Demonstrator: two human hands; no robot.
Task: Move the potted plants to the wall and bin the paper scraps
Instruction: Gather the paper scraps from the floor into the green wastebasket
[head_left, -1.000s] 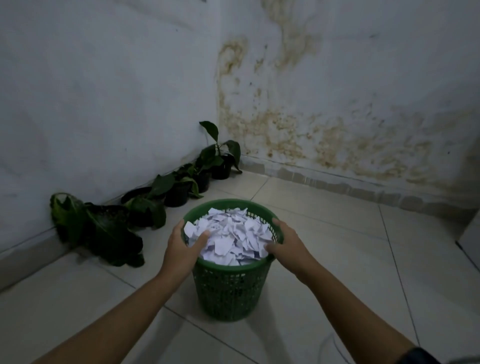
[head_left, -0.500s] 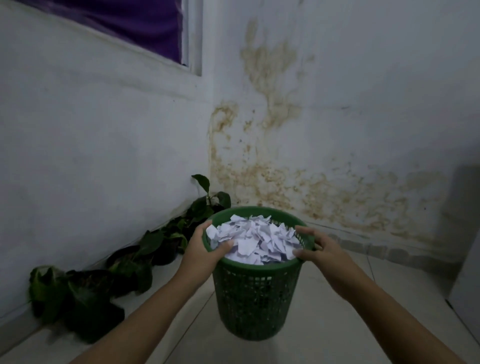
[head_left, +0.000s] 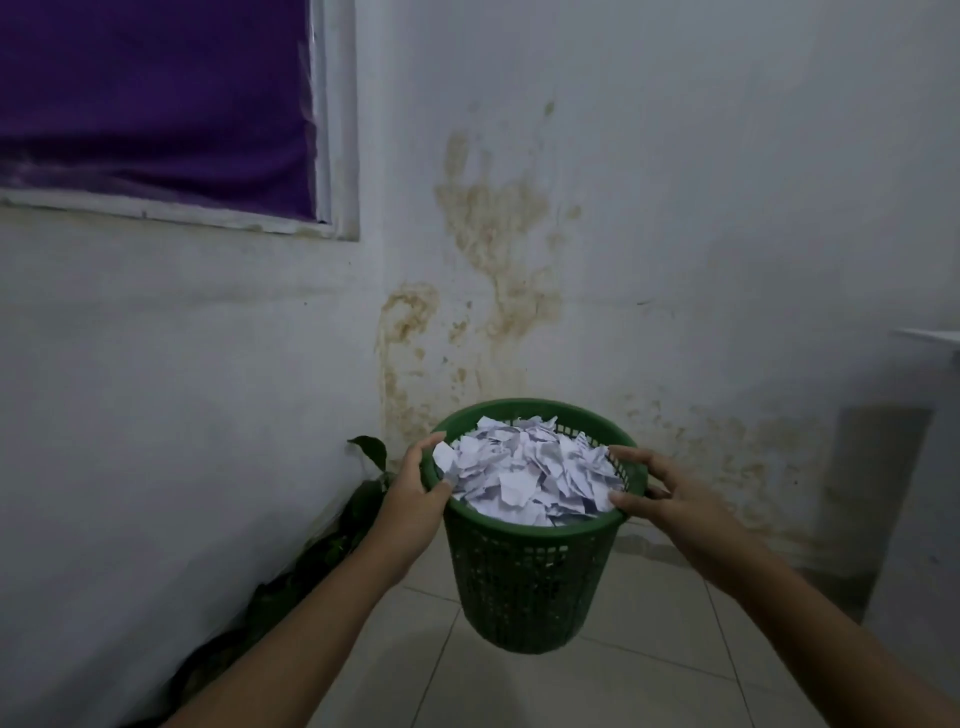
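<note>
Gripping the rim of the green bin (head_left: 524, 582) on opposite sides, the left hand (head_left: 415, 499) and right hand (head_left: 675, 499) are holding it upright above the floor (head_left: 597, 686), mouth facing up, paper scraps (head_left: 530, 478) heaped inside; potted plants (head_left: 358, 509) are sitting along the left wall (head_left: 156, 389).

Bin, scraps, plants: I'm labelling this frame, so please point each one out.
bin (head_left: 524, 587), head view, on its mesh side wall.
scraps (head_left: 524, 478), head view, middle of the white pile.
plants (head_left: 366, 501), head view, dark leaves beside the left wall.
</note>
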